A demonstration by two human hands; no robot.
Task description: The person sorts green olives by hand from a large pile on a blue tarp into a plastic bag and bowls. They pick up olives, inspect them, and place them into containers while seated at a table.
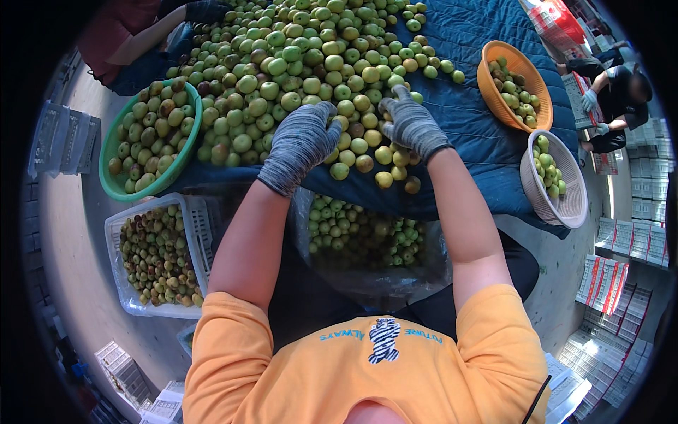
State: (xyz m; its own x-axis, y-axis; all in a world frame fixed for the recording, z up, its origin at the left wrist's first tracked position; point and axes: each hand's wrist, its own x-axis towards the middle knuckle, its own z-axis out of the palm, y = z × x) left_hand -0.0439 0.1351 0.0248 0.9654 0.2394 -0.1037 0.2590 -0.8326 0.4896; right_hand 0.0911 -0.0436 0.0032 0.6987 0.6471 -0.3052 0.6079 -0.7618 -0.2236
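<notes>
A large heap of green and brownish jujubes (275, 85) covers a blue quilted cloth (466, 159). My left hand (306, 142), in a grey knitted glove, rests against the near side of the heap, thumb apart from the fingers. Opposite it, my right hand (413, 123), gloved alike, touches fruit at the heap's right side with fingers and thumb spread. Between the hands lies a loose band of yellowish-green jujubes (365, 143) reaching to the cloth's near edge. Neither hand shows a fruit in its grip, though both palms are hidden.
A green basket (197, 114) full of jujubes stands left; orange (483, 87) and white (535, 185) baskets hold some at right. Below are a white crate (183, 212) of browner fruit and a plastic-lined container (302, 212). A co-worker's gloved hand (206, 11) is upper left; another person (617, 95) handles a box.
</notes>
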